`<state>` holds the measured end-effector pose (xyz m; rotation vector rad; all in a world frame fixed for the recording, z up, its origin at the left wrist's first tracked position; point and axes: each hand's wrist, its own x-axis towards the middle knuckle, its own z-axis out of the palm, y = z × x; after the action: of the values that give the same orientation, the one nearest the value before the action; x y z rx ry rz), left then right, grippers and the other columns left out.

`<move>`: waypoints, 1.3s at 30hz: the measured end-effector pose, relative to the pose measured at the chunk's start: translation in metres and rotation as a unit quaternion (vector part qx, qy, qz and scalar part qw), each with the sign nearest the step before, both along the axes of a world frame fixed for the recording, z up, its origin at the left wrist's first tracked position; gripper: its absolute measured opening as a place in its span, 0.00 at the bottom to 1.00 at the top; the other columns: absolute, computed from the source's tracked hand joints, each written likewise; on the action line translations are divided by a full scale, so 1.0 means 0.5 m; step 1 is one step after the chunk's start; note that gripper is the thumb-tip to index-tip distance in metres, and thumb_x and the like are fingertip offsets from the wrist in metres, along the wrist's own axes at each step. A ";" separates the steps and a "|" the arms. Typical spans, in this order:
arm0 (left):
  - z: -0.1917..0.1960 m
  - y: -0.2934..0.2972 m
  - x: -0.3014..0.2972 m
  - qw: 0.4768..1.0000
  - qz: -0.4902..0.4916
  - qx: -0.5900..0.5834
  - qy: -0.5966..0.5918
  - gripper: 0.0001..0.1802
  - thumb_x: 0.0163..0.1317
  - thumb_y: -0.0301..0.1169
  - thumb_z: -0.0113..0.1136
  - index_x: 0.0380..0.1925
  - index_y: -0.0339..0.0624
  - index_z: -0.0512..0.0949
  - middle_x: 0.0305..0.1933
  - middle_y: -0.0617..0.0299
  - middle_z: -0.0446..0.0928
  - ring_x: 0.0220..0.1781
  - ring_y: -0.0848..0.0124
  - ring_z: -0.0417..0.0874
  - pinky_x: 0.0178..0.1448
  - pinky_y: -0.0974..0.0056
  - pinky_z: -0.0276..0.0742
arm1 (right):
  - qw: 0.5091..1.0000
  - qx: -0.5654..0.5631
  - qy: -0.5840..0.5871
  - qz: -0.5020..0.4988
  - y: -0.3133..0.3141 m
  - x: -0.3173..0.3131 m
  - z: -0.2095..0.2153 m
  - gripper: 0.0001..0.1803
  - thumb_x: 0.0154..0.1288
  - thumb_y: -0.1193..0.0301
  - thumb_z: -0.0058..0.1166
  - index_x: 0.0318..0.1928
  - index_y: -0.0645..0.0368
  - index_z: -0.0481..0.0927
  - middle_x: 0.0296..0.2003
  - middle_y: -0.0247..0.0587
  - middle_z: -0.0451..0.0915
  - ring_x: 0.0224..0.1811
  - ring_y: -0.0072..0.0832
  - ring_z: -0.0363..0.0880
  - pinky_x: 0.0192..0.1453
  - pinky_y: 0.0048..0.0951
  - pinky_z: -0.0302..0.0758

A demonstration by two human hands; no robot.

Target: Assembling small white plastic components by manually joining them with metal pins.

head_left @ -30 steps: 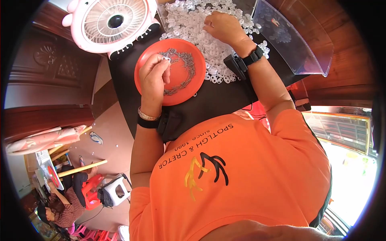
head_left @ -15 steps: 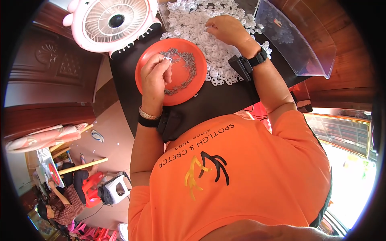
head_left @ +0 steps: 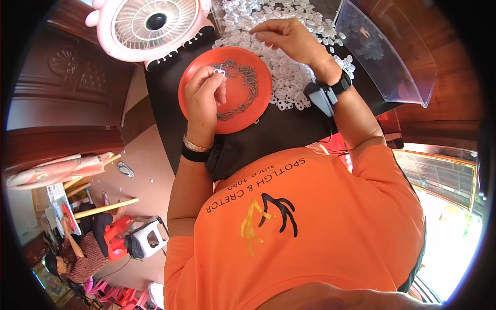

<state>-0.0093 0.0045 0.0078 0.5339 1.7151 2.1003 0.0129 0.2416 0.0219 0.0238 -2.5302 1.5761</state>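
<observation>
My left hand point(head_left: 204, 98) is closed in a pinch over the orange-red plate point(head_left: 227, 126). Between thumb and fingertips it holds a small white plastic piece point(head_left: 220, 71) with holes; a thin metal bit seems to stand at it. Many small grey metal pins, perhaps screws point(head_left: 250, 82), lie in a ring inside the plate. My right hand point(head_left: 294, 44) hovers above a heap of white plastic pieces point(head_left: 289, 77), its index finger and thumb stretched out and slightly apart. Nothing shows between them.
A pink-rimmed fan point(head_left: 155, 23) stands at the far left of the black table point(head_left: 165, 103). A clear plastic bin point(head_left: 392, 57) sits at the right, with a few pieces inside. Beyond the table at lower left, another person point(head_left: 88, 253) sits near stools.
My right hand has shifted left over the heap, and its fingers have straightened. My left hand keeps its pinch over the plate. The whole view has moved slightly.
</observation>
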 end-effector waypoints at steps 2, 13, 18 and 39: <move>0.001 0.002 0.003 1.000 0.009 0.000 -0.002 0.08 0.62 0.28 0.49 0.25 0.38 0.72 0.18 0.66 0.68 0.18 0.80 0.65 0.23 0.74 0.59 | 0.991 -0.111 -0.025 0.066 -0.031 0.005 0.001 0.11 0.67 0.69 0.53 0.47 0.58 0.81 0.31 0.27 0.80 0.32 0.13 0.76 0.37 0.17 0.73; 0.002 0.007 0.009 1.000 -0.004 -0.004 0.018 0.08 0.61 0.28 0.50 0.25 0.37 0.73 0.18 0.67 0.68 0.17 0.81 0.65 0.22 0.75 0.58 | 0.951 -0.274 -0.054 0.134 -0.092 0.018 -0.013 0.10 0.66 0.72 0.55 0.45 0.62 0.78 0.34 0.33 0.81 0.32 0.16 0.77 0.38 0.18 0.75; 0.004 0.005 0.011 1.000 -0.005 -0.023 0.008 0.08 0.61 0.27 0.50 0.25 0.36 0.73 0.18 0.67 0.68 0.17 0.81 0.64 0.22 0.75 0.58 | 0.952 -0.269 -0.050 0.135 -0.095 0.023 -0.010 0.10 0.65 0.73 0.55 0.45 0.62 0.78 0.34 0.33 0.81 0.32 0.16 0.77 0.38 0.17 0.75; -0.004 0.004 0.005 0.992 -0.076 0.078 -0.055 0.09 0.62 0.31 0.47 0.26 0.39 0.72 0.24 0.62 0.74 0.24 0.75 0.74 0.29 0.71 0.65 | 0.969 -0.177 -0.010 0.172 -0.101 0.028 -0.020 0.09 0.66 0.72 0.55 0.45 0.61 0.81 0.34 0.29 0.81 0.34 0.14 0.74 0.38 0.18 0.73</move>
<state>-0.0068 0.0066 0.0056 0.5628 1.4116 2.1241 0.0270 0.1911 0.0119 0.4256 -2.3097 2.1473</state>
